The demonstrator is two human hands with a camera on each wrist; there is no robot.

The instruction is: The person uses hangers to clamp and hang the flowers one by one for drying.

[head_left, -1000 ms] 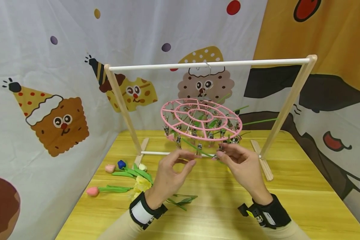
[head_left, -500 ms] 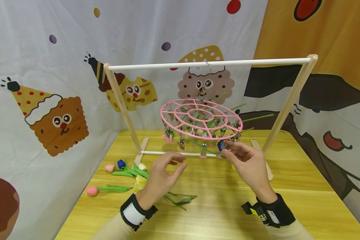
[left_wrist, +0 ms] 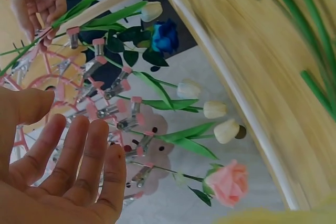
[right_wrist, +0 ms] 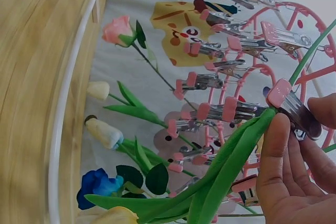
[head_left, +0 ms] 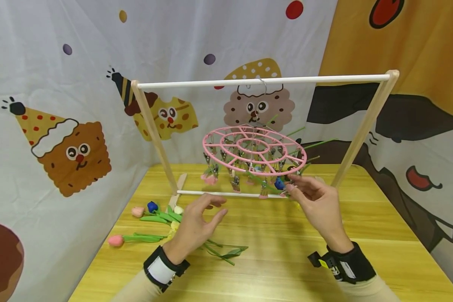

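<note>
A pink round clip hanger (head_left: 254, 152) hangs by its hook, with several metal clips below it. My right hand (head_left: 317, 201) is at its near right edge. In the right wrist view, my thumb and fingers pinch a pink-tipped metal clip (right_wrist: 289, 106), whose jaws are on the green stem of a yellow tulip (right_wrist: 113, 216). A blue rose (right_wrist: 100, 187), a pink rose (right_wrist: 118, 30) and white tulips (left_wrist: 227, 130) hang from other clips. My left hand (head_left: 194, 224), fingers loosely spread, holds nothing and is apart from the hanger.
A wooden stand with a white bar (head_left: 196, 84) carries the hanger; its lower white rod (head_left: 219, 193) runs behind my hands. On the wooden table (head_left: 272, 260) at left lie loose flowers, among them a pink tulip (head_left: 116, 240) and a small blue flower (head_left: 152, 206).
My left hand has drawn back from the hanger, leftward and down. My right hand has shifted slightly right with the clip. The hanger has turned a little, bringing the blue rose into view.
</note>
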